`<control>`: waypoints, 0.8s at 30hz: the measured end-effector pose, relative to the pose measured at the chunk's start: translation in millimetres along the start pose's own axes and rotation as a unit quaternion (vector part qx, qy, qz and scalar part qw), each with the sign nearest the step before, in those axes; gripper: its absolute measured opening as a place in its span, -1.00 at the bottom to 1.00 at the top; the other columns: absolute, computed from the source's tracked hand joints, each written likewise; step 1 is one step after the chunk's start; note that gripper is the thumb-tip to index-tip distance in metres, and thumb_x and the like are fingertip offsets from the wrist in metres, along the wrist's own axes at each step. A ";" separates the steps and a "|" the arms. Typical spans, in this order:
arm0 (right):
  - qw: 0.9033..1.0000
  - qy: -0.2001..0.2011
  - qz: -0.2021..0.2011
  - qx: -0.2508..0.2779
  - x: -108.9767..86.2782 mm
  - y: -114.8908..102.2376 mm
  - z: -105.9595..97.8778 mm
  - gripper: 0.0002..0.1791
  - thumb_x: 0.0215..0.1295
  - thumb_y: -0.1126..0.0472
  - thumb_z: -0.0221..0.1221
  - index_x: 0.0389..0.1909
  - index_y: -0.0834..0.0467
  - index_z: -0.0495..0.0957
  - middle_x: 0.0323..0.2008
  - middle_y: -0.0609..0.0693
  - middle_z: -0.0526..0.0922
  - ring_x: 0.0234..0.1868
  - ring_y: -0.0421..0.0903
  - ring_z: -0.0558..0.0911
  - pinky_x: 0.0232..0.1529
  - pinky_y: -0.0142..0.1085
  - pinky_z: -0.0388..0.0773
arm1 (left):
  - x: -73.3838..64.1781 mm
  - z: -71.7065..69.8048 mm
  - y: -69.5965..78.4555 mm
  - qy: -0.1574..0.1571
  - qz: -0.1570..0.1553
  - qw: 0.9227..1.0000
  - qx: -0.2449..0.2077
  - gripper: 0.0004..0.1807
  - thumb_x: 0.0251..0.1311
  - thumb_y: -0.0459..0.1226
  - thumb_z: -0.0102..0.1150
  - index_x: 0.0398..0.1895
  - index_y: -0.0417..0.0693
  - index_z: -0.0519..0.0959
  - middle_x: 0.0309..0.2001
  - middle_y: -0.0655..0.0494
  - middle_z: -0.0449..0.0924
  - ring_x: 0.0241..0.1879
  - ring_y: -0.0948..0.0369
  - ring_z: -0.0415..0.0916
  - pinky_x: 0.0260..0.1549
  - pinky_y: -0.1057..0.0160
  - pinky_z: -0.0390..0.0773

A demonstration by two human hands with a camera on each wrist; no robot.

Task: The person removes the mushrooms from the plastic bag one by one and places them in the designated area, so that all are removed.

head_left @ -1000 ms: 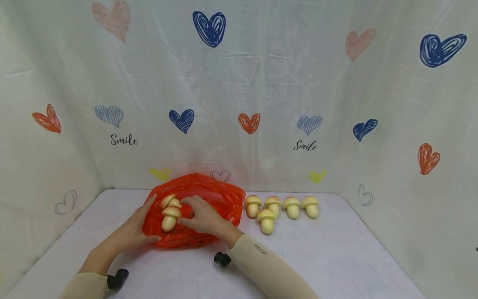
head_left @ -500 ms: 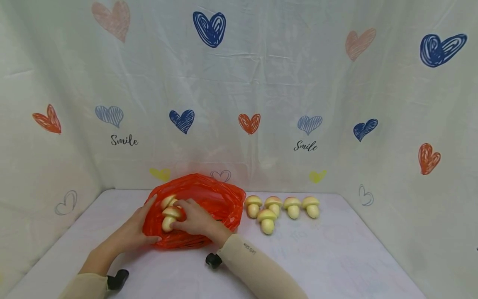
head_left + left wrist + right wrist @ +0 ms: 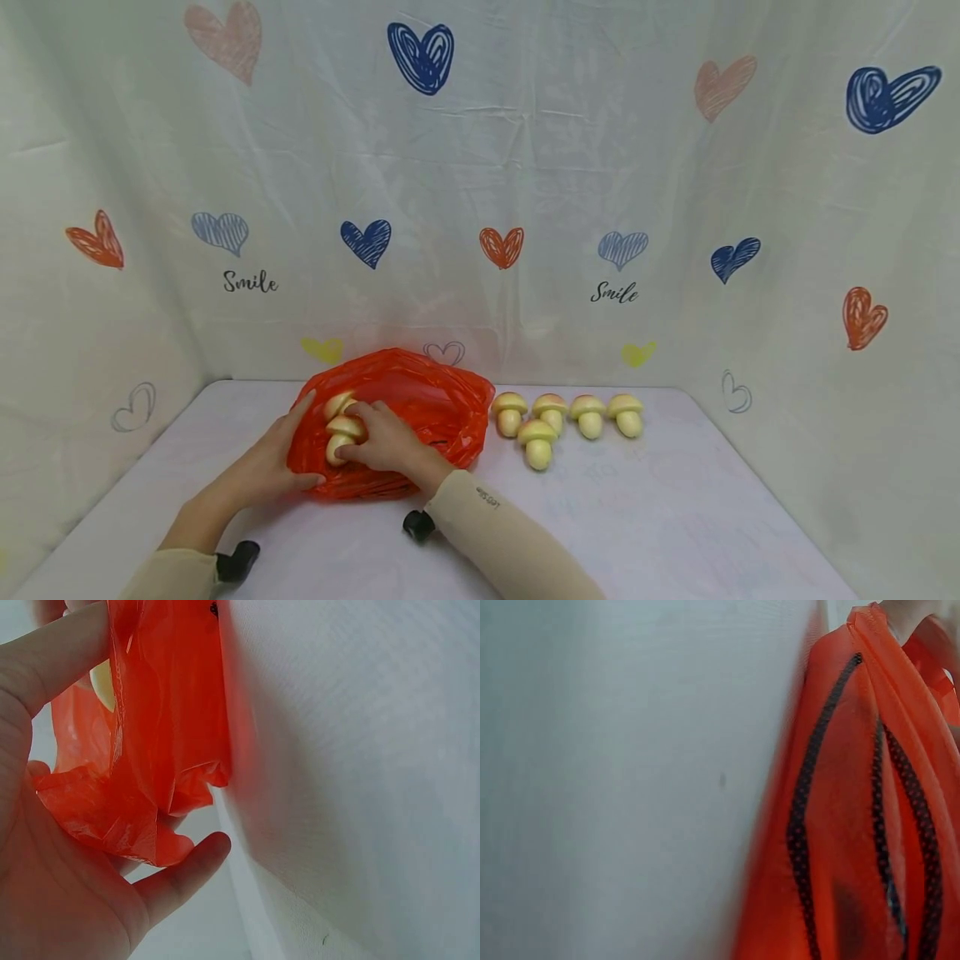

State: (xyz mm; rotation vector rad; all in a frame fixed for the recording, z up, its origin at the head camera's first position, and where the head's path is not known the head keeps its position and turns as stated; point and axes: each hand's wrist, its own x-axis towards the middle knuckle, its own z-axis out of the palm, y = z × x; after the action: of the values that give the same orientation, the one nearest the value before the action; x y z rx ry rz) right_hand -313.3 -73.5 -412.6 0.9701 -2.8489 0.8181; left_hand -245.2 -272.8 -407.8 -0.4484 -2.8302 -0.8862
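A red plastic bag [image 3: 450, 392] lies with its mouth spread wide on the table, left of centre in the head view. My left hand [image 3: 262, 462] holds its left rim; in the left wrist view, thumb and fingers stand around the crumpled red film [image 3: 169, 712]. Reaching into the mouth, my right hand [image 3: 386, 442] pinches a toy mushroom [image 3: 343, 427] with a cream stem and tan cap. Behind that one, a second toy mushroom [image 3: 337, 403] is partly covered by the fingers. The right wrist view shows mostly the bag's outside [image 3: 836, 795] with black print.
Right of the bag, several more toy mushrooms [image 3: 588, 415] stand in a row, with one mushroom [image 3: 537, 443] in front of them. The white table [image 3: 675, 517] meets a hanging white cloth [image 3: 555, 183] printed with hearts at its back edge.
My right hand has moved left and slightly down inside the bag, its thumb and fingers coming onto the front mushroom. My left hand and the bag stay put.
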 end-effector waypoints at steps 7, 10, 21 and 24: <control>1.000 -0.002 0.006 0.007 2.2 -2.5 1.7 -0.34 0.11 -0.17 0.31 0.23 -0.13 0.35 -0.11 -0.20 0.41 -0.25 -0.34 0.43 -0.23 -0.51 0.47 | 0.4 0.7 0.5 0.003 0.001 1.000 0.002 0.32 -0.19 -0.06 0.53 0.53 0.00 -0.23 0.28 -0.37 0.14 0.22 -0.31 0.18 -0.02 -0.30 0.43; 1.000 -0.002 0.014 0.013 2.7 -3.3 1.6 -0.33 0.09 -0.14 0.33 0.22 -0.10 0.36 -0.12 -0.20 0.41 -0.25 -0.33 0.42 -0.21 -0.51 0.47 | 0.0 1.0 1.3 0.001 0.000 1.000 0.000 0.32 -0.19 -0.07 0.53 0.53 0.00 -0.24 0.28 -0.37 0.14 0.22 -0.31 0.18 -0.01 -0.30 0.43; 1.000 0.013 0.011 0.018 6.5 -0.7 2.8 -0.37 0.12 -0.07 0.34 0.22 -0.14 0.39 -0.08 -0.18 0.44 -0.21 -0.32 0.43 -0.20 -0.51 0.47 | 0.5 0.7 0.6 0.004 0.005 1.000 0.001 0.32 -0.19 -0.08 0.53 0.52 -0.02 -0.22 0.28 -0.38 0.14 0.22 -0.31 0.17 -0.01 -0.30 0.43; 1.000 0.012 -0.005 0.017 7.5 -1.2 2.9 -0.42 0.13 -0.03 0.34 0.20 -0.16 0.42 -0.10 -0.20 0.43 -0.22 -0.33 0.42 -0.23 -0.52 0.47 | 0.1 0.4 1.1 0.002 0.002 1.000 0.000 0.32 -0.19 -0.08 0.53 0.52 -0.04 -0.22 0.28 -0.37 0.15 0.22 -0.31 0.18 -0.01 -0.30 0.43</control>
State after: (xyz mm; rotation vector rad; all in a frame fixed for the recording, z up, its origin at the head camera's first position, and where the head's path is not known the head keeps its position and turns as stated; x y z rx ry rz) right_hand -318.3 -79.9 -413.2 0.9710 -2.8158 0.8745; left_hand -245.0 -271.7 -407.5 -0.4523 -2.8244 -0.8845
